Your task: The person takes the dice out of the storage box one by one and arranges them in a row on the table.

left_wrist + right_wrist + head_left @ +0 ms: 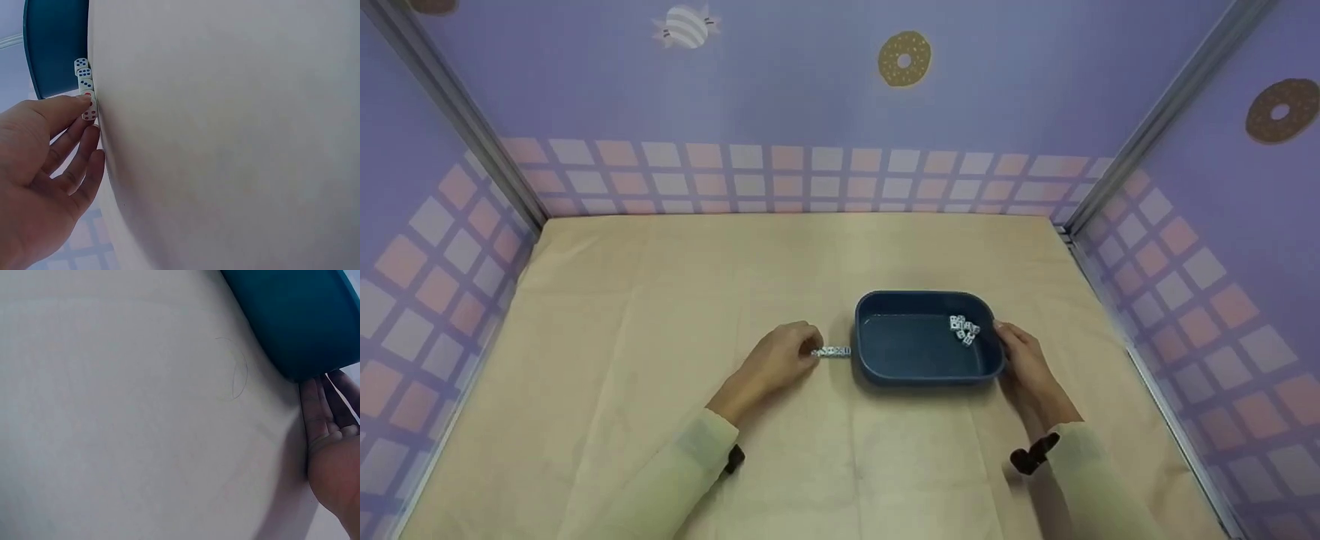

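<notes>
A short row of white dice [837,351] runs from my left hand [785,354] to the left wall of a dark blue rectangular box [919,381]. In the left wrist view, my thumb [67,108] and index finger pinch the die [89,116] at the row's near end, which shows red pips. The other dice [85,83] in line show blue pips. Several loose dice [964,330] lie in a cluster inside the box, toward its right end. At that end, my right hand [1030,367] touches the outer wall with its fingers [319,408] extended.
A beige cloth [682,285] covers the table, with faint creases. Purple panels [802,97] with pink and white squares stand behind and at both sides, joined by grey metal posts [1155,112]. Dark wrist straps [1035,453] show at both sleeves.
</notes>
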Motion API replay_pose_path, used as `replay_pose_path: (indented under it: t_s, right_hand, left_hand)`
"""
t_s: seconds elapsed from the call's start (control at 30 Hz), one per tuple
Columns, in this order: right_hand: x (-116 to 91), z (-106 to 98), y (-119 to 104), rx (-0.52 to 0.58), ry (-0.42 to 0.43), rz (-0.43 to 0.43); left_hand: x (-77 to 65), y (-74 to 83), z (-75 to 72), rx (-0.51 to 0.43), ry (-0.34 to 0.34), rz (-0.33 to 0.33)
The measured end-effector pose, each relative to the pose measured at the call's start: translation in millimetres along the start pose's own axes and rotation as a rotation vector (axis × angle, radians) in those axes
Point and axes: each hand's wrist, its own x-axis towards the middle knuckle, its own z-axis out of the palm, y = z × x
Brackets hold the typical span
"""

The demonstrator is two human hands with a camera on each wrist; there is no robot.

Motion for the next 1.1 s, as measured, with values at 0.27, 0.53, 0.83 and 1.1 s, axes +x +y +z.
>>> replay_pose_path:
  t_s: [0.27,0.53,0.83,1.1]
  right_hand:
    - [-1,1,1,0.01,0.001,-0.014]
    - [-2,3,1,0.037,0.01,-0.028]
    - [-1,3,4,0.023,0.018,-0.038]
    - [-1,2,1,-0.007,0.004,0.016]
  left_hand:
    - [5.1,-0.6,2.1,-0.011,-0.025,-0.002]
    - [6.2,-1.8,2.5,0.019,-0.042,0.012]
    - [17.2,6.8,-8.7,-0.019,-0.083,0.01]
    - [42.9,53.4,-13.9,-0.1,0.041,0.096]
